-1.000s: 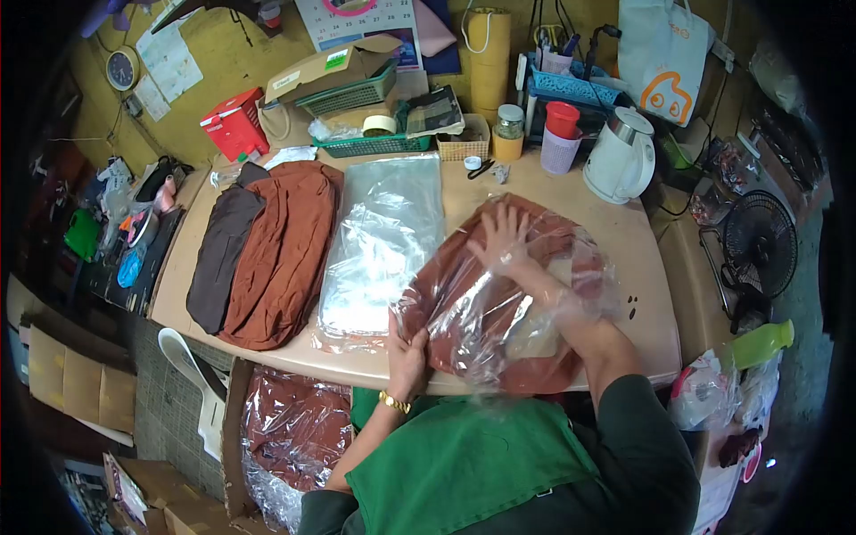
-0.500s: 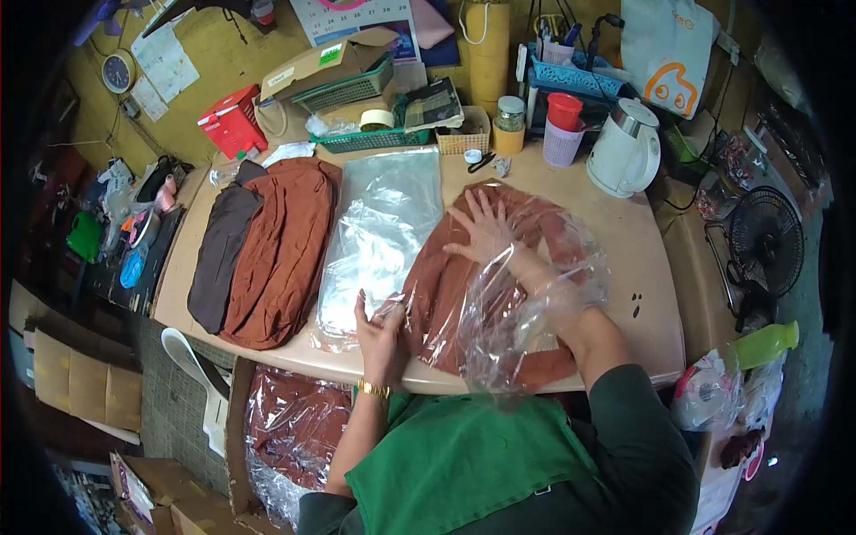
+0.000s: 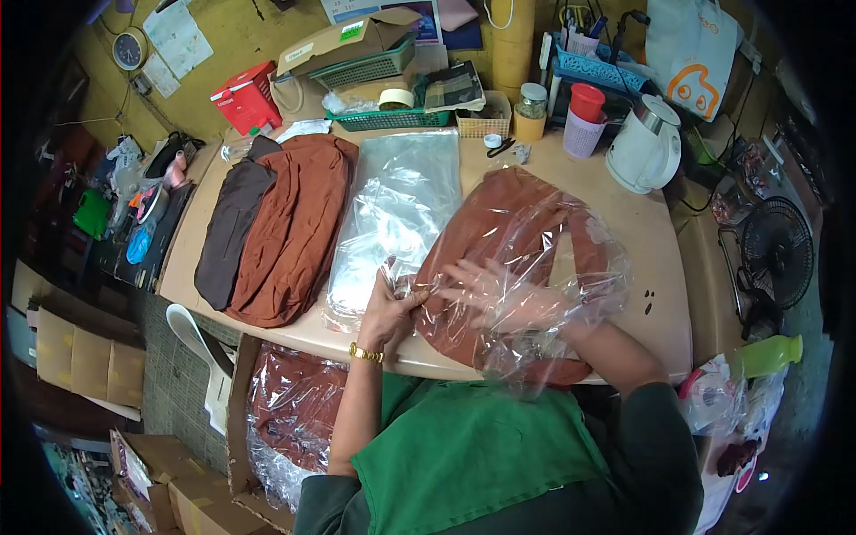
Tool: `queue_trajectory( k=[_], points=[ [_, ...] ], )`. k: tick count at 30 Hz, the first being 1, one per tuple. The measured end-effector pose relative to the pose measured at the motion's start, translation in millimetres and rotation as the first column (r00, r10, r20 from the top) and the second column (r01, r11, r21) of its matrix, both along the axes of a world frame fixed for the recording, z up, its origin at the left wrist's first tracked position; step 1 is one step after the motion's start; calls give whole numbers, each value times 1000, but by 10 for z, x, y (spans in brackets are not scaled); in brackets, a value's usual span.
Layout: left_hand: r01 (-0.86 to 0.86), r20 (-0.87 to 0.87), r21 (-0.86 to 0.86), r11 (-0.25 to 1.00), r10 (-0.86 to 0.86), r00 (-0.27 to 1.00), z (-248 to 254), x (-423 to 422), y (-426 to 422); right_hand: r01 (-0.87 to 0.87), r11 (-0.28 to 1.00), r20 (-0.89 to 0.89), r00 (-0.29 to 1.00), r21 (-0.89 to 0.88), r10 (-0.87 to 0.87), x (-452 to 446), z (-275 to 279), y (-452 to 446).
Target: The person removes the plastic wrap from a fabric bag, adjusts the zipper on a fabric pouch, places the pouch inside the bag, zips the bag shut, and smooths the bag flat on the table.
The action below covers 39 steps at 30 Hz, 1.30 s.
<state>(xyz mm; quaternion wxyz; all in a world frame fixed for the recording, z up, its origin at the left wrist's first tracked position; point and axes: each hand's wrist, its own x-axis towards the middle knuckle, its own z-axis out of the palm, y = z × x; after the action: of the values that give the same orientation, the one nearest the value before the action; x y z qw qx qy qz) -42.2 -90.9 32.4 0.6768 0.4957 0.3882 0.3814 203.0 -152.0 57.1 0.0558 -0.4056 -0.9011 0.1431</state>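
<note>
A folded rust-brown garment [image 3: 499,209] lies on the table, inside a clear plastic bag [image 3: 611,254]. My right hand [image 3: 513,299] seems to be inside the bag, its fingers spread over the garment under the film. My left hand [image 3: 390,310] pinches the bag's left edge between thumb and fingers. Left of it lies a flat stack of clear plastic bags [image 3: 401,183]. Farther left, more rust-brown folded garments [image 3: 299,223] rest beside a dark grey one [image 3: 234,232].
Below the table's front edge, a cardboard box [image 3: 235,428] holds bagged rust-brown garments [image 3: 303,406]. Along the back stand a green basket [image 3: 388,119], a glass jar [image 3: 532,101], a lilac cup [image 3: 584,136] and a white kettle [image 3: 644,147]. A black fan [image 3: 777,254] stands at the right.
My right hand has drawn back toward me over the garment, from its far part to its middle. My left hand stays at the bag's left edge. The whole view has shifted slightly.
</note>
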Motion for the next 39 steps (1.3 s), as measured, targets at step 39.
queue_trajectory(
  k=[39],
  points=[
    [-463, 89, -177, 868, 483, 871, -516, -1151, -635, 193, 949, -860, 406, -251, -310, -280, 752, -146]
  ],
)
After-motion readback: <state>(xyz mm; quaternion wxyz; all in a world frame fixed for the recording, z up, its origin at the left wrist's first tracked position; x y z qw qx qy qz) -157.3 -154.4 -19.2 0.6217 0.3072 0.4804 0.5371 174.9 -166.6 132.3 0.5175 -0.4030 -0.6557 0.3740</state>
